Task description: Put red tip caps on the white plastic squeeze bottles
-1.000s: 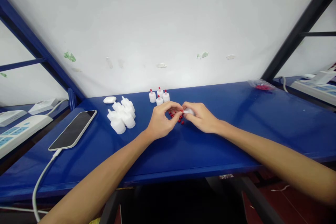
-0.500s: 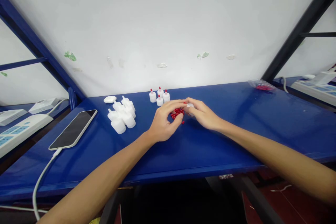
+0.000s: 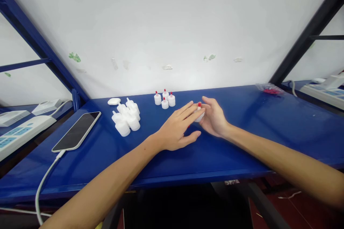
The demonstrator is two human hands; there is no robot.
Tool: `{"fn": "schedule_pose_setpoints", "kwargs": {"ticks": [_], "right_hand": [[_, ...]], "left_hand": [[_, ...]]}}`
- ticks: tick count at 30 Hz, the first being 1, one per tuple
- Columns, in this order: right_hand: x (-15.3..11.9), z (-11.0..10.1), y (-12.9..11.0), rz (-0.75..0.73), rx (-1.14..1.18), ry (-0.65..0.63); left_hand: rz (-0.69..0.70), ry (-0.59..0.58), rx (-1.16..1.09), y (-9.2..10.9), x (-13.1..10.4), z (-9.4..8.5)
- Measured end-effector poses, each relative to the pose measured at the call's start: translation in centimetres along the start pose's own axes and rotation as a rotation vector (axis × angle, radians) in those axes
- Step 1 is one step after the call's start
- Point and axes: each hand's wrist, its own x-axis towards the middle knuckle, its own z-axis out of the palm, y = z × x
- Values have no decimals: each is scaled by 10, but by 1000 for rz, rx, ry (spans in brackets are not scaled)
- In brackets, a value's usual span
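A small white bottle [image 3: 199, 115] with a red cap stands upright between my two hands. My right hand [image 3: 214, 118] curves round its right side, the thumb raised and the other fingers partly hidden behind the bottle. Over the red pieces lies my left hand [image 3: 180, 125], fingers spread, their tips against the left side of the bottle. Most of the small red caps are covered by that hand. Several white bottles with red caps [image 3: 172, 99] stand behind it. To the left is a cluster of white bottles without caps [image 3: 128, 116].
A phone [image 3: 77, 131] with a white cable lies on the blue table [image 3: 172, 173] at the left. Beside the uncapped bottles is a white oval object [image 3: 114, 101]. A clear bag with red pieces [image 3: 270, 88] is at the back right. Blue and black frame posts rise at both sides.
My left hand has moved right and spread over the red pieces. The white bottle now shows upright with a red cap on it, and my right hand has opened wider around it.
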Motion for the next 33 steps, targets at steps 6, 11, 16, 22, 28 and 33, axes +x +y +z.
{"fn": "schedule_pose_setpoints", "kwargs": {"ticks": [6, 11, 16, 22, 28, 33], "right_hand": [[4, -3, 9, 7, -64, 4], [5, -6, 13, -78, -190, 68], [11, -12, 17, -86, -223, -2], [18, -17, 18, -65, -202, -53], [22, -27, 21, -73, -241, 16], [25, -34, 22, -44, -370, 52]], "left_hand": [[18, -23, 80, -3, 0, 0], [43, -19, 91, -4, 1, 1], [-37, 39, -7, -12, -2, 5], [-160, 209, -292, -18, -2, 2], [-383, 419, -8, -45, -7, -10], [-563, 304, 294, -65, -14, -13]]}}
